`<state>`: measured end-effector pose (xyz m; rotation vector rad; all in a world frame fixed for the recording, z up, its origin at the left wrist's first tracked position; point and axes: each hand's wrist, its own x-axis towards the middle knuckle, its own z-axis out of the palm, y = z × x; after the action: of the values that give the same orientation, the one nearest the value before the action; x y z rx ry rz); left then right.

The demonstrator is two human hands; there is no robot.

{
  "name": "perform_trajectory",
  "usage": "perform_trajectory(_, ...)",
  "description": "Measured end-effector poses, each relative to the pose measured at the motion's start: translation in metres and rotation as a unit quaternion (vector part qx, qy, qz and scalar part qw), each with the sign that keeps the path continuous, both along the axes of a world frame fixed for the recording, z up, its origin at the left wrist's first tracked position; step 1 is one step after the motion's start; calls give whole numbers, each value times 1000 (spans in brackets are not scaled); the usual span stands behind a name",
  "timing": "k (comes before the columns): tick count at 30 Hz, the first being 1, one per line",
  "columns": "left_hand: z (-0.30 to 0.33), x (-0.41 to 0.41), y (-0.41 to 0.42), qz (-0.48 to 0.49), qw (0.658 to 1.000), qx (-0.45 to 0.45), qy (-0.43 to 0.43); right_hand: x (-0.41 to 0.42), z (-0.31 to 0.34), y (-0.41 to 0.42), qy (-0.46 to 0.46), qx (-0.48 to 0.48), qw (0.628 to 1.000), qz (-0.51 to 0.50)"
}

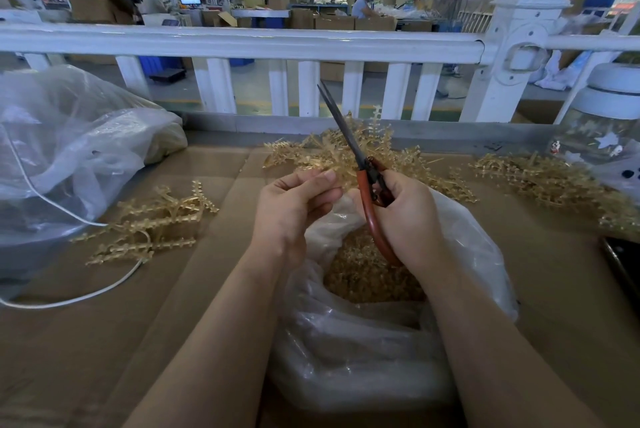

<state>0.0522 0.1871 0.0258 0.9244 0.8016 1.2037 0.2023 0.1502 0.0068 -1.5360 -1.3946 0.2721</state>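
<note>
My right hand [408, 216] grips red-handled scissors [349, 140], blades closed and pointing up and away. My left hand [294, 205] has its fingers curled, pinching a golden plastic sprig [332, 153] from the pile just beyond. Both hands hover above an open clear plastic bag [363, 341] that holds many small golden cut pieces [360, 271]. What exactly sits between my left fingertips is partly hidden.
Golden sprigs lie at left [152, 223] and at right [547, 181] on the cardboard-covered table [138, 323]. A big plastic bag [69, 150] and white cable [69, 299] sit left. A white railing [242, 43] stands behind; a glass jar [602, 129] at right.
</note>
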Motion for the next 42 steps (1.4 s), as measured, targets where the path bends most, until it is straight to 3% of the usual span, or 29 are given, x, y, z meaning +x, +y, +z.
perform_trajectory(3, 3, -4, 3, -2, 999, -7, -40, 2, 1, -3, -44, -6, 999, -13)
perform_trajectory(9, 3, -6, 3, -9, 999, 29, -27, 4, 2, -8, -177, -42, 983, -4)
perform_trajectory(20, 4, -5, 3, 21, 999, 46, 5, 5, 3, -5, -260, -25, 962, -81)
perform_trajectory(38, 7, -7, 0, 12, 999, 50, 14, 2, 3, -10, -280, 42, 953, -107)
perform_trajectory(42, 10, -10, -2, 7, 999, 30, -22, 2, 5, -11, -280, 59, 953, -97)
